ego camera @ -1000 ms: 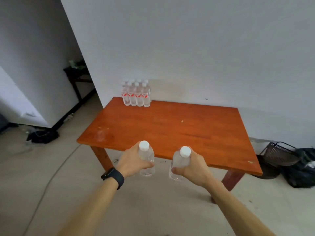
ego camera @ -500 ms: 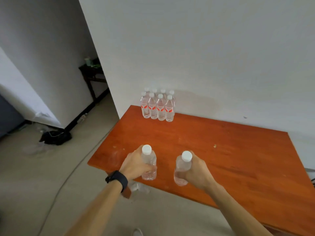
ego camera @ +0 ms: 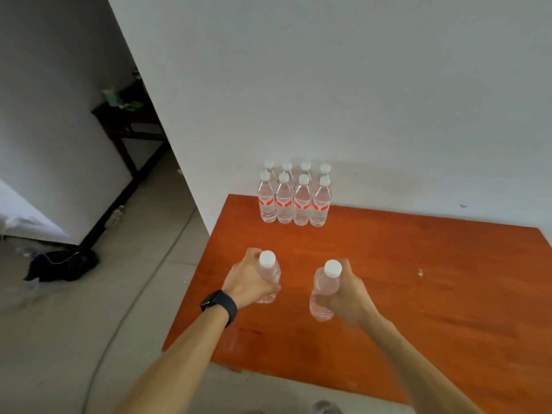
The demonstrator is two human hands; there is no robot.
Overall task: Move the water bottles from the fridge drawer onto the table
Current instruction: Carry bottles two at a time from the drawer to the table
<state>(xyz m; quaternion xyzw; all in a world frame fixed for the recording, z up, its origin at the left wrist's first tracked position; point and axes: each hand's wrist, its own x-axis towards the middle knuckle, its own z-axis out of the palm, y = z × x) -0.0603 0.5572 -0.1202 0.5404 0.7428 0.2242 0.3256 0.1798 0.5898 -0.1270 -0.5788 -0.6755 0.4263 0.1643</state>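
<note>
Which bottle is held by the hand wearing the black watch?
The left bottle, in the left hand. The right hand holds the right bottle; eight bottles stand untouched by the wall.

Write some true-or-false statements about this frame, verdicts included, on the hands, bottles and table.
1. The left hand grips the left bottle, the right hand the right bottle. True.
2. The group of eight bottles stands at the table's far left corner. True.
3. Those bottles have blue caps. False: the caps are white.
4. The black watch sits on the right wrist. False: it is on the left wrist.
5. Both held bottles are lying flat. False: they are upright, caps up.
</note>
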